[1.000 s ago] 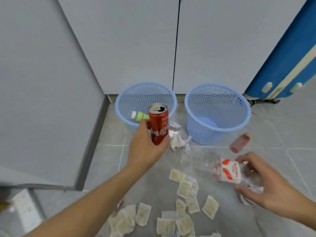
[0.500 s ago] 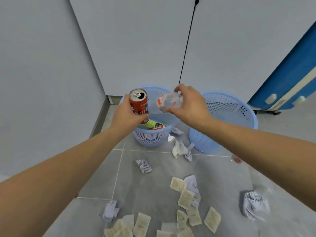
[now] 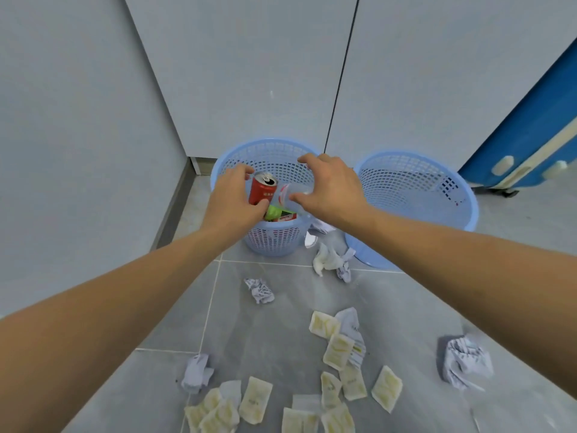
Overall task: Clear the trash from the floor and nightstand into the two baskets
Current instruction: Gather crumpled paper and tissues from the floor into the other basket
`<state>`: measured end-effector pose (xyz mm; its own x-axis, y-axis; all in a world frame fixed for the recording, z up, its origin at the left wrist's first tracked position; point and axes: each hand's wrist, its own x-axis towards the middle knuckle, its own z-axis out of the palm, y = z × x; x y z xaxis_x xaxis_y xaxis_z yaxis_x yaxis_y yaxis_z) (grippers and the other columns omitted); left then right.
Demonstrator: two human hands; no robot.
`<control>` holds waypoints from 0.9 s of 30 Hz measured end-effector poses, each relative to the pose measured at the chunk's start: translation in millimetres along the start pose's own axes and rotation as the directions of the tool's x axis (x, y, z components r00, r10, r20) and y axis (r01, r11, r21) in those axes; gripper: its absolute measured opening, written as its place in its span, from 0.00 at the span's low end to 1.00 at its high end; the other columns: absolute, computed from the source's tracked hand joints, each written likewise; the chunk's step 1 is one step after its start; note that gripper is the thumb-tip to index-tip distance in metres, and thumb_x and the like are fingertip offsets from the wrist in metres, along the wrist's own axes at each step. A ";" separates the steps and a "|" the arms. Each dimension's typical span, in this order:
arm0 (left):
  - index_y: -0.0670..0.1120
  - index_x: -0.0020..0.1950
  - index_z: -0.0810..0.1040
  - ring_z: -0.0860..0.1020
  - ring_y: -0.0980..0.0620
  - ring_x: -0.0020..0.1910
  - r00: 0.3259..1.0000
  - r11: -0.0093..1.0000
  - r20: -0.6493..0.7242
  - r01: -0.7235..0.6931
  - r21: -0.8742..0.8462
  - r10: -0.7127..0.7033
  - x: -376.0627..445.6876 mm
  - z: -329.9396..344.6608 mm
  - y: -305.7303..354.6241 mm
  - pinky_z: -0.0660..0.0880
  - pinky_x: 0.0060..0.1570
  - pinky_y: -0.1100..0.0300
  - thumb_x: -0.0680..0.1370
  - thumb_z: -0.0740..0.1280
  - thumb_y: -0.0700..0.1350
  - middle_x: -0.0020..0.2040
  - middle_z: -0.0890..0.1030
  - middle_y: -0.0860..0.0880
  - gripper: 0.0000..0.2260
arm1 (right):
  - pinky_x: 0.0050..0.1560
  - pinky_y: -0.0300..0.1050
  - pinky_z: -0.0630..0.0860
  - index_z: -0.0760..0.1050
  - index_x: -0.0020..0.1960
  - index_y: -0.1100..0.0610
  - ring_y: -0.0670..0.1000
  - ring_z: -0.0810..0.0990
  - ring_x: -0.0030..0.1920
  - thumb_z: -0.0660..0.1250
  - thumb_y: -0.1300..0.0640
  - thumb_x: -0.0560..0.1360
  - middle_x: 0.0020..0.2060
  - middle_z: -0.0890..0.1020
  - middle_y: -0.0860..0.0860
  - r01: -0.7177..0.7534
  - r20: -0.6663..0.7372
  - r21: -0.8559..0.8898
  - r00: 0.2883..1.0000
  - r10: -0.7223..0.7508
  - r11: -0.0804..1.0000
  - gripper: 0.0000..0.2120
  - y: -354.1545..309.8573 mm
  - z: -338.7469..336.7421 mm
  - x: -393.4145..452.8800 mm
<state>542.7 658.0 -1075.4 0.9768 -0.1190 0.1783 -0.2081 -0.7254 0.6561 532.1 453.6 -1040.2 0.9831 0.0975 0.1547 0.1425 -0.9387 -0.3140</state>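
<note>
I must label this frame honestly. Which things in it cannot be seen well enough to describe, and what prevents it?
- Head view: the left hand covers the lower part of the red can, so its print is unreadable.
- The clear bottle is blurred and half behind the right hand.
- The left basket floor is hidden by hands and trash.
- The nightstand is outside the frame.
- The yellow packets have print too small to read.

The baskets (image 3: 415, 195) are moulded from matt blue plastic in an open mesh, and the can (image 3: 261, 192) is seen as glossy red metal with a bare silver top. The bottle (image 3: 295, 195) is made of thin clear plastic. Crumpled paper (image 3: 465, 364) and smooth pale sachets (image 3: 337, 351) are scattered on matt grey tile (image 3: 281, 332).
</note>
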 end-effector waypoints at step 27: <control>0.58 0.74 0.68 0.72 0.45 0.66 0.705 0.981 0.691 -0.194 -0.029 0.159 -238.9 265.1 189.9 0.75 0.60 0.50 0.76 0.69 0.55 0.67 0.71 0.50 0.26 | 0.61 0.51 0.74 0.65 0.73 0.49 0.60 0.73 0.64 0.70 0.56 0.72 0.66 0.69 0.53 -0.619 0.435 -0.133 0.665 0.607 0.774 0.31 301.6 -36.5 -388.8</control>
<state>283.4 369.0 -1187.8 0.6908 -0.6681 -0.2765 -0.3948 -0.6689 0.6298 188.7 120.5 -1160.8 0.7903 -0.3605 -0.4955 -0.5132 -0.8312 -0.2139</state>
